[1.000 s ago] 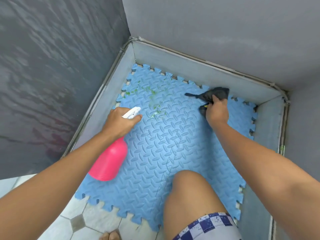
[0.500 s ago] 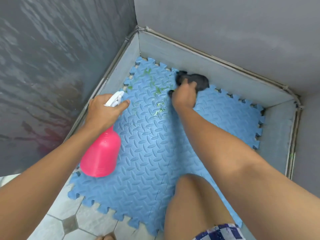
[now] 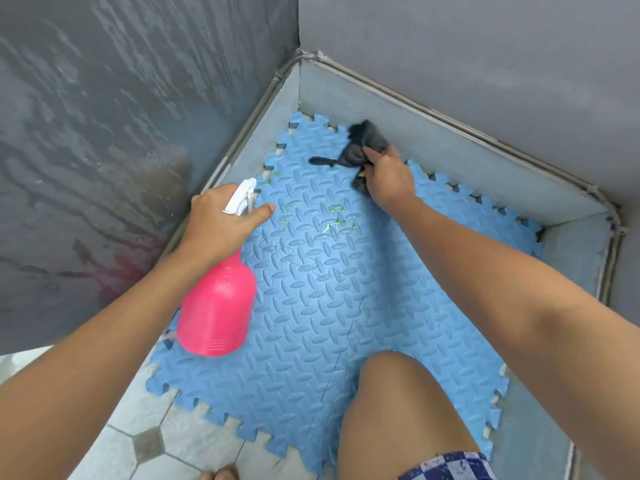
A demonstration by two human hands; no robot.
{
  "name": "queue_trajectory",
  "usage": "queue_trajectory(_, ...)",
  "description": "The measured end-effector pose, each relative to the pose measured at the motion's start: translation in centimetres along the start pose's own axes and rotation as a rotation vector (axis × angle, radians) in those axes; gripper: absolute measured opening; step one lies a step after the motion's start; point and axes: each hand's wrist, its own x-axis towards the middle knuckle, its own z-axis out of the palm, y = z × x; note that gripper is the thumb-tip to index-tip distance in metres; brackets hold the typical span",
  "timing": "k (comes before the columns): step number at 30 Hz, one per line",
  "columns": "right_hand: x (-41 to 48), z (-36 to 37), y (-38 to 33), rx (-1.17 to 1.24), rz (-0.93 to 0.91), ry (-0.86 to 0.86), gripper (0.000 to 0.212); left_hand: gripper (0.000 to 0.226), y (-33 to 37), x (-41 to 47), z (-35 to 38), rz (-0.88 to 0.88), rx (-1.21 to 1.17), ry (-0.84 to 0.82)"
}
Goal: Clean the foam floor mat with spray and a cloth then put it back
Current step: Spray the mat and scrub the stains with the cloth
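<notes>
A blue foam floor mat (image 3: pixel 311 327) with interlocking edges lies flat in a corner of grey walls. Faint green marks (image 3: pixel 334 218) stain its far part. My left hand (image 3: pixel 221 223) grips the white head of a pink spray bottle (image 3: pixel 218 306), which hangs above the mat's left edge. My right hand (image 3: pixel 388 178) holds a dark grey cloth (image 3: pixel 363 143) against the mat near its far edge, just beyond the green marks. Part of the cloth is hidden under my fingers.
Grey walls (image 3: pixel 138 133) and a pale skirting (image 3: pixel 450 150) close in the mat on the left, far and right sides. My bare knee (image 3: pixel 398 410) rests over the mat's near part. Tiled floor (image 3: pixel 156 441) shows at the bottom left.
My right hand has swept the cloth left along the mat's far edge and then back a little to the right. The green marks at the far corner have faded. The bottle stayed held at the left.
</notes>
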Motion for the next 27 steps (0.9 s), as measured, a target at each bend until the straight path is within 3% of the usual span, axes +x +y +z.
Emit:
queue_trajectory(4, -5.4, 0.0, 3.2, -0.014, 0.174, 0.074, 0.041, 0.049, -0.5, -0.6, 0.2, -0.05, -0.049, -0.034)
queue_trajectory(8, -10.2, 1.2, -0.7, 0.015, 0.257, 0.083, 0.041, 0.044, -1.4, -1.6, 0.3, -0.078, -0.024, -0.044)
queue_trajectory(10, -11.6, 2.8, -4.6, 0.083, 0.129, 0.024, 0.046, 0.046, -1.7, -2.3, 0.2, -0.093, -0.032, -0.027)
queue_trajectory(14, -11.8, 4.7, -10.0, 0.006, -0.433, -0.188, 0.055, 0.044, -1.9, -3.1, -1.4, -0.056, -0.025, -0.001)
queue_trajectory(16, -8.9, 3.9, -9.4, -0.029, -0.533, -0.235, 0.05, 0.042, -2.0, -3.4, -2.4, -0.027, -0.011, 0.004)
queue_trajectory(18, -5.2, 2.4, -8.0, -0.016, -0.417, -0.188, 0.046, 0.038, -2.1, -3.9, -2.9, -0.021, 0.016, 0.001)
queue_trajectory(23, 1.4, 1.6, -5.2, 0.026, 0.075, -0.039, 0.046, 0.033, -2.2, -3.9, -3.0, -0.023, 0.032, 0.0)
queue_trajectory(25, 1.3, 2.0, -6.9, -0.027, 0.055, -0.045, 0.052, 0.036, -2.2, -3.6, -2.9, -0.009, 0.052, 0.007)
queue_trajectory(27, 0.6, 2.7, -9.8, -0.027, -0.105, -0.062, 0.058, 0.038, -2.2, -3.5, -2.8, 0.0, 0.051, 0.013)
